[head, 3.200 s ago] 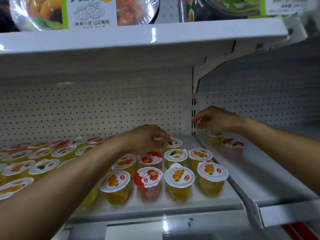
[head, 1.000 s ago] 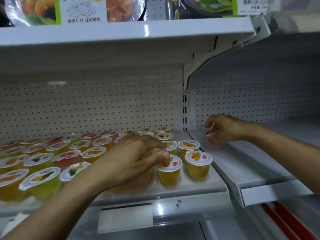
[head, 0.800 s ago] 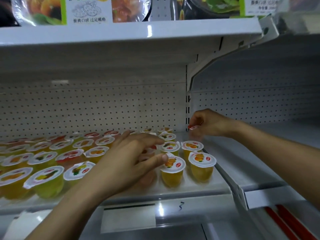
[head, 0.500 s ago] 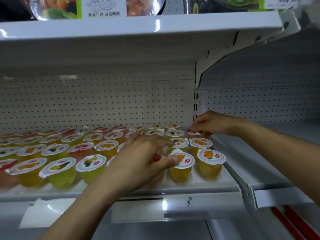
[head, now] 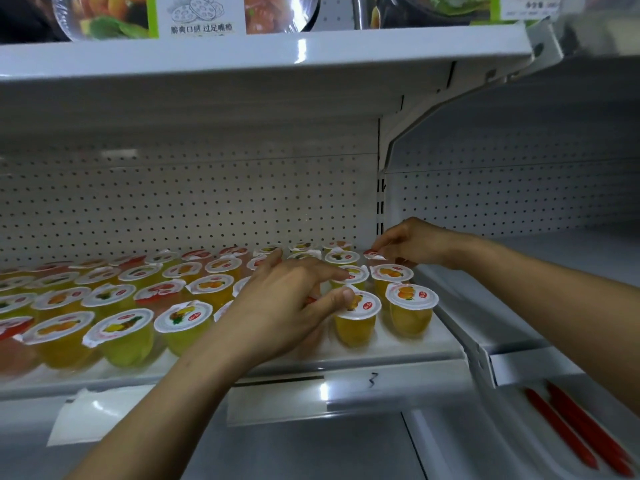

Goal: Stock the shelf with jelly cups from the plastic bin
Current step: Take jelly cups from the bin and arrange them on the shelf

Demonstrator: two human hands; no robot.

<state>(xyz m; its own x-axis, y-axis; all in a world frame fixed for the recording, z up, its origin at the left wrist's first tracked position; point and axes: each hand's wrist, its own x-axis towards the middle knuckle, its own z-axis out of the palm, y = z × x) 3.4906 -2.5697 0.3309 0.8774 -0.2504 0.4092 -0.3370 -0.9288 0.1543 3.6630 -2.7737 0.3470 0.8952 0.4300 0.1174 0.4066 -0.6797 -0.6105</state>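
Rows of jelly cups (head: pixel 207 287) with white lids, mostly yellow and some red, stand on the white shelf (head: pixel 398 344). My left hand (head: pixel 287 306) lies over a red cup (head: pixel 311 300) in the front row, fingers spread. Its thumb tip touches the lid of a yellow cup (head: pixel 356 320). My right hand (head: pixel 412 242) reaches in from the right and pinches the lid edge of a red-lidded cup (head: pixel 374 255) at the back right corner of the rows. The plastic bin is out of view.
An upper shelf (head: pixel 263 60) carrying packaged food hangs close above. A pegboard wall (head: pixel 194 202) backs the cups. To the right is a neighbouring shelf bay (head: pixel 519 327). Red strips (head: pixel 571 431) lie at the lower right, below a price rail (head: pixel 277 400).
My right hand has carried the red-lidded cup leftward from the right-hand bay to the back right corner of the rows. My left hand has stayed over the front-row cups.
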